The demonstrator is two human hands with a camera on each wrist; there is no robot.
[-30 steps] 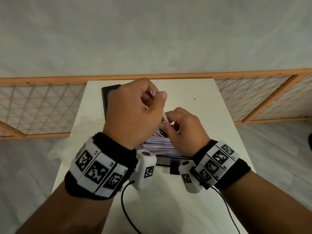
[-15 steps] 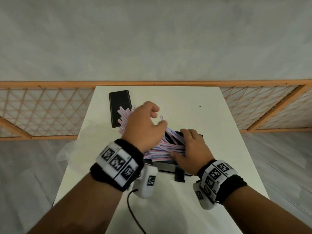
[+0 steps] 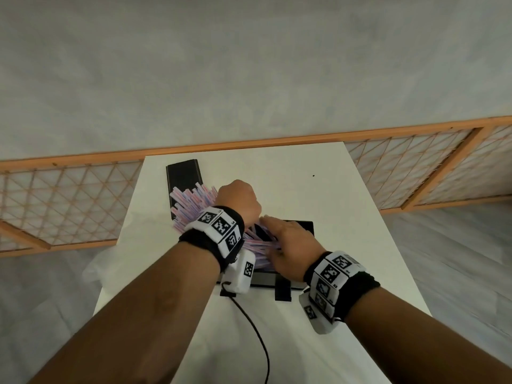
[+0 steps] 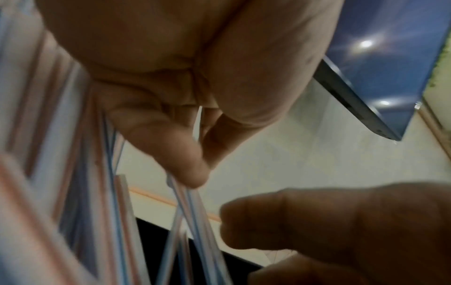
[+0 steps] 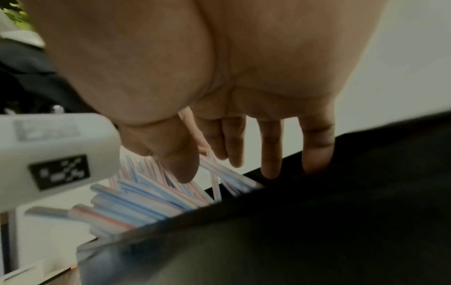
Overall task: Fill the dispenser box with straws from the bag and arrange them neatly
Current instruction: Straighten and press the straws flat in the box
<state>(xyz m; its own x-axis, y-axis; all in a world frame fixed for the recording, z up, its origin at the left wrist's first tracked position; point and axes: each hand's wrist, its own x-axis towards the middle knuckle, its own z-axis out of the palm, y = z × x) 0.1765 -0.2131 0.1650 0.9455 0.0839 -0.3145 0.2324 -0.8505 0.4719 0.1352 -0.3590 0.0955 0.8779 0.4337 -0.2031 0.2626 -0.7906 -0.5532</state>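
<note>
A bundle of pink-and-blue striped straws (image 3: 191, 206) fans out to the left from the black dispenser box (image 3: 304, 225) in the middle of the white table. My left hand (image 3: 238, 200) grips the bundle where it narrows; in the left wrist view the thumb and fingers (image 4: 185, 164) pinch a few straws (image 4: 192, 216). My right hand (image 3: 279, 231) lies flat on the straws in the box. Its straight, spread fingers (image 5: 270, 152) reach the box's dark wall (image 5: 317, 231), beside loose straws (image 5: 146, 198).
The box's black lid (image 3: 182, 176) lies flat at the back left, partly under the straw ends. A clear plastic bag (image 3: 94, 270) hangs at the table's left edge. A black cable (image 3: 255, 328) runs toward me. A wooden lattice fence (image 3: 69, 203) stands behind the table.
My left hand has come down from its raised position and now clutches the fanned bundle lower and farther back. My right hand has uncurled and flattened onto the straws in the box.
</note>
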